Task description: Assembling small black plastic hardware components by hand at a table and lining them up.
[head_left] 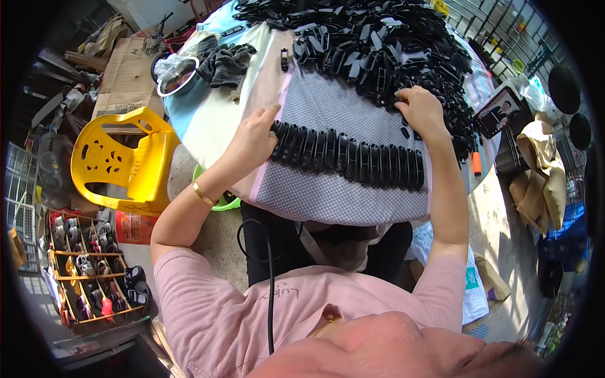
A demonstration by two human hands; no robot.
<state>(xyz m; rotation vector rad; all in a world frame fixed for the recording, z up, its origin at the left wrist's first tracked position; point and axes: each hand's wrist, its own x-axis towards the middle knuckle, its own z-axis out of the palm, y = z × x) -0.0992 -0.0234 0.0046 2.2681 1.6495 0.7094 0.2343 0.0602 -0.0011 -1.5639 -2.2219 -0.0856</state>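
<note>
A row of narrow black plastic parts (346, 154), standing side by side, runs across the grey patterned cloth in front of me. My left hand (253, 137) is at the row's left end, touching or nearly touching the first part, its index finger stretched out and apart from the thumb. At the near right edge of a big heap of similar loose black parts (353, 44) is my right hand (422, 113). Its fingers are bent together, and whatever they hold is hidden. A few small black bits (406, 132) lie just below it.
One black part (284, 59) stands alone left of the heap. Dark gloves (228, 63) and a white-rimmed bowl (178, 77) sit at the table's far left. A phone (501, 112) and an orange-handled tool (476, 164) are at the right. A yellow chair (135, 164) stands left.
</note>
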